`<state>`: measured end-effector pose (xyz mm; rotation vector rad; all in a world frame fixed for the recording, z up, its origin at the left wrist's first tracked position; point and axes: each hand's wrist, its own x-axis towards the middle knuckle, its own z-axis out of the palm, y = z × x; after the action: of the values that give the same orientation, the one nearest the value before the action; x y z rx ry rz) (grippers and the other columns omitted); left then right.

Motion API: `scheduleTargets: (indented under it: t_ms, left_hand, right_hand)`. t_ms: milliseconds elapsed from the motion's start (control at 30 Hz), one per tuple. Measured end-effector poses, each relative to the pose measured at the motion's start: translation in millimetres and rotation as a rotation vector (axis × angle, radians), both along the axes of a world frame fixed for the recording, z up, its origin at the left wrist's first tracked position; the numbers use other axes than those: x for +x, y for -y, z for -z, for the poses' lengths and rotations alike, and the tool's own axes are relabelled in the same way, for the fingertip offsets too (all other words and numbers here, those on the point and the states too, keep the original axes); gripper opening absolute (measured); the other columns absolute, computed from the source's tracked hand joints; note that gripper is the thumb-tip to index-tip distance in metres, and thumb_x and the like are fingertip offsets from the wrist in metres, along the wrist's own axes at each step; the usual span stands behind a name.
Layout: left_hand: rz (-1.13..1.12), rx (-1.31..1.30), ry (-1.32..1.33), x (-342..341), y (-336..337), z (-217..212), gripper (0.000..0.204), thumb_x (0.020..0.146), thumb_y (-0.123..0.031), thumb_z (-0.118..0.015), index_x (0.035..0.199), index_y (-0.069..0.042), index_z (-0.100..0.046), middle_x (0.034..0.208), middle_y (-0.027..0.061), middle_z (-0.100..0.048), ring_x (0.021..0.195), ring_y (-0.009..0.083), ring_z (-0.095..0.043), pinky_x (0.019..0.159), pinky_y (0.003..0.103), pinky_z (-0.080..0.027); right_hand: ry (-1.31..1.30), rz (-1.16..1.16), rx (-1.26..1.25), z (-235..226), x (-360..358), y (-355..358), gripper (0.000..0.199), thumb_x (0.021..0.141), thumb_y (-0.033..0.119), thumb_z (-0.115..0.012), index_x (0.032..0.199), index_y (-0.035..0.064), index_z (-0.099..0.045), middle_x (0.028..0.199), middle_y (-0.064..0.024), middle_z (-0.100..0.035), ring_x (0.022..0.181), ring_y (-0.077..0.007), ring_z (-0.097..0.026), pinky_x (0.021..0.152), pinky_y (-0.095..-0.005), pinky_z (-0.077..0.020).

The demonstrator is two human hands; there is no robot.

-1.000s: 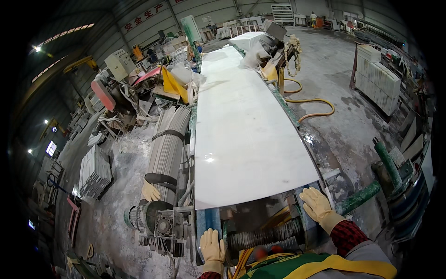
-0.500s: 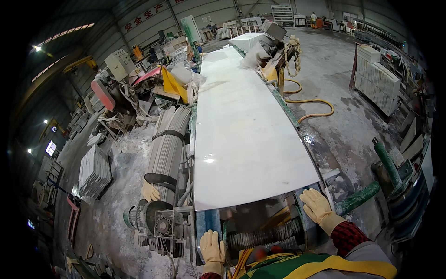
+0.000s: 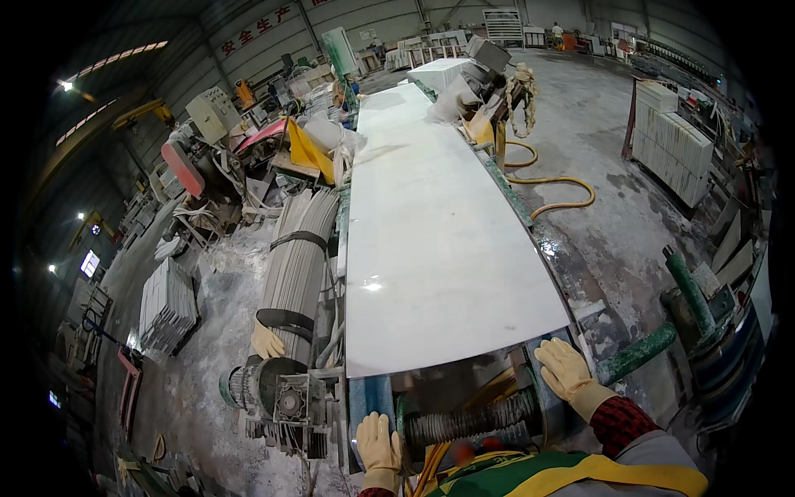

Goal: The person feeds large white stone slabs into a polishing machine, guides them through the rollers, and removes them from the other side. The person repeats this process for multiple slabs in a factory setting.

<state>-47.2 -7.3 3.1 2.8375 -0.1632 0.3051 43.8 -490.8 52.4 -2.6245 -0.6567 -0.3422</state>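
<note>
A long polished white stone slab [image 3: 451, 240] lies flat on a narrow conveyor frame stretching away from me. Its near edge ends just ahead of my hands. My left hand [image 3: 378, 446], in a cream glove, rests with fingers stretched out on the blue belt [image 3: 370, 395] at the left. My right hand [image 3: 566, 371], gloved alike, lies flat with fingers spread on the blue right side of the frame, beside the slab's near right corner. Neither hand holds anything. Between them runs a dark ribbed roller [image 3: 472, 421].
Left of the frame are a motor [image 3: 263, 395], a loose cream glove [image 3: 267, 340] and a strapped bundle of stone strips [image 3: 296, 257]. A yellow hose [image 3: 571, 180] curls across the floor at right. A green post [image 3: 689, 290] stands near right; stacked slabs [image 3: 672, 149] stand farther off.
The slab's near edge sits very slightly closer to me. Both hands keep the same flat pose and almost the same place.
</note>
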Motion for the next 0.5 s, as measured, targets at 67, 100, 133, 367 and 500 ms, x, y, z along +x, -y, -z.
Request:
scheduleTargets:
  t_ms: [67, 100, 133, 367, 500]
  left_hand:
    - [-0.008, 0.006, -0.031, 0.1, 0.7, -1.8, 0.054, 0.098, -0.025, -0.064, 0.145, 0.000, -0.056, 0.151, 0.0256, -0.054, 0.141, 0.0474, -0.048, 0.123, 0.058, -0.032]
    - [-0.004, 0.005, -0.016, 0.0, 0.6, -0.9, 0.054, 0.098, -0.025, -0.064, 0.145, 0.000, -0.056, 0.151, 0.0258, -0.054, 0.141, 0.0475, -0.047, 0.123, 0.058, -0.032]
    - [0.000, 0.005, -0.002, -0.4, 0.3, 1.0, 0.054, 0.099, -0.026, -0.064, 0.145, 0.000, -0.056, 0.151, 0.0259, -0.054, 0.141, 0.0476, -0.047, 0.123, 0.059, -0.032]
    - [0.023, 0.044, 0.095, -3.9, -0.5, 6.9, 0.053, 0.096, -0.023, -0.066, 0.141, 0.003, -0.058, 0.146, 0.0268, -0.055, 0.135, 0.0481, -0.049, 0.118, 0.059, -0.036]
    - [0.016, 0.032, 0.108, -6.9, -2.9, 14.2, 0.054, 0.098, -0.026, -0.065, 0.144, 0.002, -0.058, 0.149, 0.0273, -0.055, 0.138, 0.0489, -0.049, 0.119, 0.060, -0.035]
  right_hand:
    - [-0.013, 0.002, 0.000, -1.7, -0.7, -0.4, 0.043, 0.095, 0.014, -0.069, 0.137, 0.0040, -0.063, 0.138, -0.0243, -0.065, 0.129, -0.0489, -0.060, 0.118, -0.0565, -0.0443]
    - [-0.012, 0.003, 0.001, -1.6, -1.3, -0.3, 0.044, 0.095, 0.015, -0.069, 0.137, 0.0040, -0.063, 0.138, -0.0243, -0.065, 0.129, -0.0489, -0.060, 0.118, -0.0566, -0.0444]
    - [-0.011, 0.005, 0.002, -1.7, -1.9, -0.2, 0.044, 0.095, 0.015, -0.069, 0.137, 0.0039, -0.063, 0.138, -0.0244, -0.065, 0.129, -0.0490, -0.060, 0.118, -0.0566, -0.0444]
    - [0.201, -0.036, -0.003, -14.9, -0.1, -9.3, 0.036, 0.085, 0.009, -0.068, 0.119, 0.0030, -0.060, 0.118, -0.0178, -0.061, 0.104, -0.0396, -0.058, 0.096, -0.0497, -0.0506]
    - [0.213, -0.041, 0.016, -12.9, -0.7, -7.4, 0.038, 0.086, 0.010, -0.069, 0.122, 0.0023, -0.060, 0.118, -0.0192, -0.062, 0.105, -0.0411, -0.058, 0.096, -0.0504, -0.0506]
